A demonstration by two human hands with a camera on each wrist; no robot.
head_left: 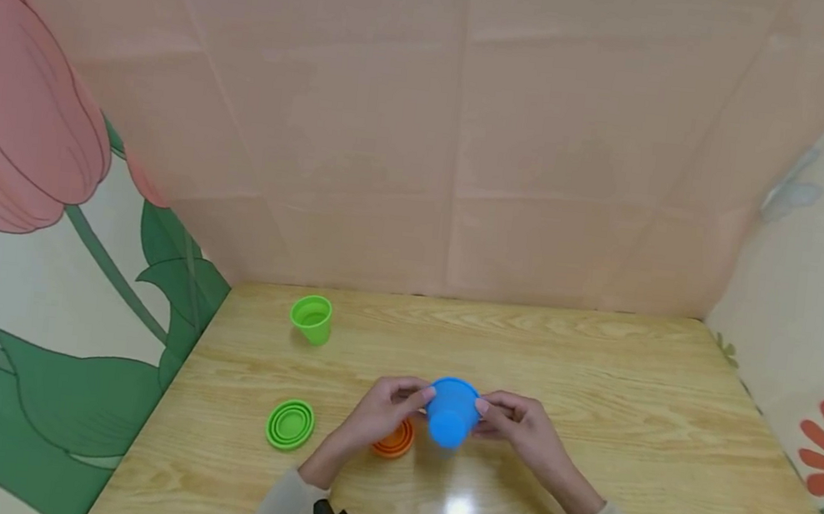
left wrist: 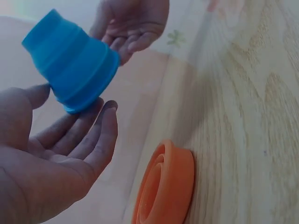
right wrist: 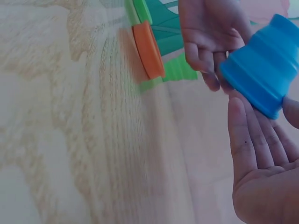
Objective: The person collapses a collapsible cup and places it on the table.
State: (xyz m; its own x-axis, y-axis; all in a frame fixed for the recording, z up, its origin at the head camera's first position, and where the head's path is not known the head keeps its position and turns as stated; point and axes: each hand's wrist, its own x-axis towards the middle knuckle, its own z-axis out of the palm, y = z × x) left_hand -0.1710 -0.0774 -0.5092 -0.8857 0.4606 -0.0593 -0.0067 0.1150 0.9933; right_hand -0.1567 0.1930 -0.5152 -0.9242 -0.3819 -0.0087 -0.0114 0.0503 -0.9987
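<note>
Between both hands a blue collapsible cup [head_left: 453, 412] is held above the table, extended into stepped rings, its narrow base tilted toward the head camera and its wide rim facing away. My left hand [head_left: 387, 409] pinches the rim from the left, thumb on the outer wall and fingers at the rim, as the left wrist view shows. From the other side my right hand [head_left: 521, 426] pinches the same rim, its thumb on the wall. An orange collapsible cup [left wrist: 166, 186], folded flat, lies on the table below and beside the left hand, which partly hides it in the head view.
Left of the hands, a green collapsible cup [head_left: 290, 424] lies folded flat on the wooden table [head_left: 629, 414]. Farther back, another green cup [head_left: 312, 318] stands extended with its mouth up. A pink-beige covered wall [head_left: 451, 169] rises behind the table's far edge.
</note>
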